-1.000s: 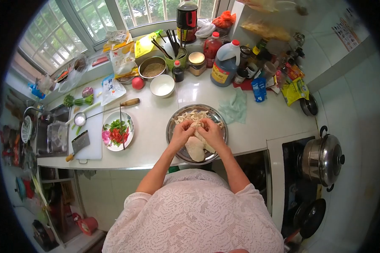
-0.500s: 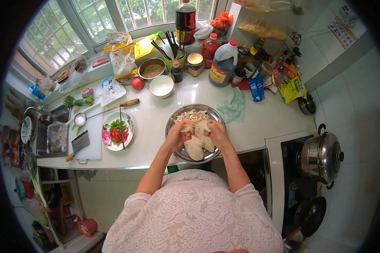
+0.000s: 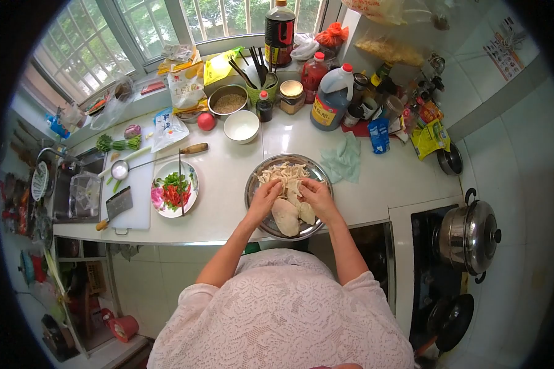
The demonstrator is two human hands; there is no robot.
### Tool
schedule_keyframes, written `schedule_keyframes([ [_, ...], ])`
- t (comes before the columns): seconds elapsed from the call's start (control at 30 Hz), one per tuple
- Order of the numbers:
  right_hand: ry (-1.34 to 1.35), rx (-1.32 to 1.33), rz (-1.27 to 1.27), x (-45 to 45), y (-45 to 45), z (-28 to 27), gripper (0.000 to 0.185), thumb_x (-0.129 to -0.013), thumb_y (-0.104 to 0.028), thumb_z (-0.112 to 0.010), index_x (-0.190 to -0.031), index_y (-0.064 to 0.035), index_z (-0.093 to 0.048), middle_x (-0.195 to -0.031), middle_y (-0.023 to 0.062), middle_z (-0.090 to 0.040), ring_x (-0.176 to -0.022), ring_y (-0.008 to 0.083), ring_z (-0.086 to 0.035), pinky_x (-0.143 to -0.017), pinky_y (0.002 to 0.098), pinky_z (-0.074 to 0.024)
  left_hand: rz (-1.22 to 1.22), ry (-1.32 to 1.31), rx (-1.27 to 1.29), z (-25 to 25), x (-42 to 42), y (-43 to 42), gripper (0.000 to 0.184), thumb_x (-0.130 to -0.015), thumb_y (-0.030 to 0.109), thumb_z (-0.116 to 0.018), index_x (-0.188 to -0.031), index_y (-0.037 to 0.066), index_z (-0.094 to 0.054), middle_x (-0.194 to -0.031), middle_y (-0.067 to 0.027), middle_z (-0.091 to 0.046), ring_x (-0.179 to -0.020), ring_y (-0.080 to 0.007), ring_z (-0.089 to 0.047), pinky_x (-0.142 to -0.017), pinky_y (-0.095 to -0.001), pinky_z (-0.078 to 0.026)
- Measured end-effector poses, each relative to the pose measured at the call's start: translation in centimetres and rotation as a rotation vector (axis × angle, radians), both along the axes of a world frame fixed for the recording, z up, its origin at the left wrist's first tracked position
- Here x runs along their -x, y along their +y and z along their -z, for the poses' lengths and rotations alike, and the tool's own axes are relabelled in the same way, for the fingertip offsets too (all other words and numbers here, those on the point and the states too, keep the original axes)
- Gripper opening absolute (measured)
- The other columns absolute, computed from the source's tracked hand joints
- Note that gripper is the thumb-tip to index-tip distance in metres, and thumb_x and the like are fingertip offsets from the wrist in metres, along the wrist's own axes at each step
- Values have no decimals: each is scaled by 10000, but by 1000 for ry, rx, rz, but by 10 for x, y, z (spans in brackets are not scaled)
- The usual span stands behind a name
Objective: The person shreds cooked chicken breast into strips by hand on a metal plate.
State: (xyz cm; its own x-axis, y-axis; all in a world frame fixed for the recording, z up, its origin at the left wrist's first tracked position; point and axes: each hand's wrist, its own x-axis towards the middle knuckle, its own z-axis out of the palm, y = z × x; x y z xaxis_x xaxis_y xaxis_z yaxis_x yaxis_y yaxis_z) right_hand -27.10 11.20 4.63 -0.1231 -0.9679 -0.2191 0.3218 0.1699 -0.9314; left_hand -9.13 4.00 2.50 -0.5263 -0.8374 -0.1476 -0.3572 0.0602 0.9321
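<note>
A round steel tray [image 3: 250,184] sits at the counter's front edge, before my body. Pale shredded chicken [image 3: 283,172] is heaped at its far side, and whole chicken breast pieces [image 3: 285,216] lie at the near side. My right hand [image 3: 319,200] pinches a piece of chicken [image 3: 294,192] over the middle of the tray. Bent fingers of my left hand [image 3: 266,200] are closed at the left edge of the chicken; what they hold, if anything, is too small to make out.
Left of the tray, chopsticks [image 3: 181,184] rest across a plate of cut peppers [image 3: 175,194]. Beyond are a cleaver [image 3: 118,204] on a white cutting board [image 3: 140,215] and a ladle [image 3: 120,169]. A green cloth [image 3: 341,158], bottles and a white bowl [image 3: 241,126] stand behind; a steel pot [image 3: 468,237] is right.
My hands have drawn slightly apart over the tray, the left one now with fingers pinched together. The whole view has shifted a little; the things on the counter stay in place.
</note>
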Motion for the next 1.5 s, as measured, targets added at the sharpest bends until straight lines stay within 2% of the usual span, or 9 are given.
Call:
schedule_keyframes([
  [0.07, 1, 18, -33, -5, -2, -8, 276, -914, -173, -570, -1138, -11, -564, -909, 24, -609, -753, 77, -558, -650, 223, -465, 11, 497, -430, -43, 12, 12, 376, -963, 276, -479, -1192, -18, -529, -1052, -77, -601, -957, -142, -585, -858, -267, -466],
  [0.17, 40, 33, 5, -11, -6, -16, 227, -921, -169, -562, -1089, -16, -560, -874, 12, -592, -756, 72, -549, -652, 218, -459, -25, 674, -728, -52, 20, 14, 295, -967, 224, -482, -1152, 3, -542, -999, -51, -607, -911, -150, -610, -812, -275, -497],
  [0.5, 1066, 432, 74, -17, 1, -40, 164, -787, -76, -659, -886, -16, -542, -784, 107, -575, -678, 190, -571, -600, 291, -457, -144, 622, -731, -32, 22, 3, 232, -881, 270, -633, -972, 67, -571, -880, 2, -578, -795, -78, -558, -740, -223, -497],
  [0.83, 296, 193, 246, -6, -10, -12, 143, -914, -139, -566, -827, -26, -555, -716, -10, -540, -634, 65, -503, -593, 201, -419, -183, 621, -726, -24, 14, 0, 314, -936, 311, -536, -1153, 90, -585, -985, 11, -603, -824, -65, -554, -715, -214, -479],
  [0.97, 380, 118, 252, -5, -13, -9, 142, -892, -139, -583, -815, -19, -578, -698, 15, -554, -647, 83, -522, -580, 230, -417, -199, 772, -863, -27, 10, -3, 310, -948, 298, -510, -1145, 69, -578, -1018, -24, -609, -865, -95, -575, -798, -262, -501],
  [1.03, 850, 154, 237, -8, -15, -6, 127, -861, -134, -609, -830, -14, -582, -697, 59, -581, -643, 143, -560, -593, 275, -444, -177, 790, -881, -29, 9, -2, 308, -951, 282, -503, -1156, 60, -566, -1033, -34, -608, -896, -110, -582, -827, -276, -504],
  [1.17, 801, 241, 253, -25, -14, -8, 123, -829, -125, -631, -839, -10, -588, -711, 98, -608, -635, 192, -585, -595, 316, -457, -131, 836, -862, -25, 9, -4, 300, -952, 252, -504, -1167, 48, -551, -1051, -45, -601, -940, -127, -585, -852, -285, -506],
  [1.23, 604, 104, 96, -29, -12, -10, 98, -837, -91, -628, -844, -9, -575, -694, 17, -565, -647, 89, -536, -588, 246, -437, -93, 830, -858, -18, 9, -4, 330, -947, 265, -510, -1196, 49, -537, -1070, -43, -598, -954, -130, -584, -870, -287, -501],
  [1.5, 303, 102, 58, -26, -13, -7, 107, -842, -85, -616, -781, -27, -551, -676, -15, -537, -607, 68, -487, -556, 211, -402, -21, 833, -875, -11, 8, -2, 311, -952, 283, -495, -1166, 61, -533, -1069, -35, -595, -948, -131, -586, -876, -295, -499],
])
